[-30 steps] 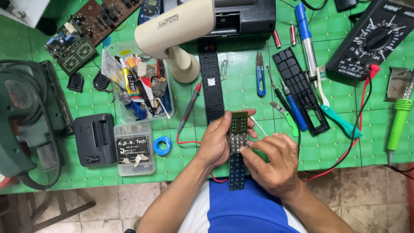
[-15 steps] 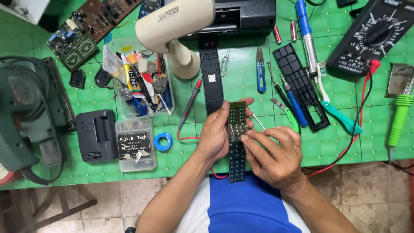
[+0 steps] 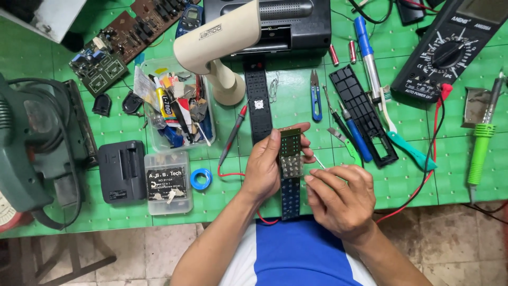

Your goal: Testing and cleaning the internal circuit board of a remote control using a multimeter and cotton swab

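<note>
Grip: your left hand [image 3: 264, 169] is clasped around the long narrow remote-control circuit board [image 3: 290, 175], thumb on its left edge, fingers curled behind the upper end.
Board: green at the top, pale rubbery keypad patch in the middle, blue section running down toward your blue shirt [image 3: 296, 254]; it is held just above the near edge of the green gridded mat [image 3: 222, 196].
Tool hand: your right hand [image 3: 338, 196] is pinched shut on a thin white stick [image 3: 319, 161] whose tip points at the board's right edge.
Advice: keep the board braced against your left palm, and work the tip with light, short strokes so it does not slip off the contacts.
Near: black remote front shell [image 3: 257, 103] lies just beyond the board; black ribbed back cover [image 3: 362, 114] to the right.
Further: red test lead [image 3: 233, 135] to the left, small blue snips [image 3: 315, 95], black multimeter [image 3: 450, 50] at top right.
</note>
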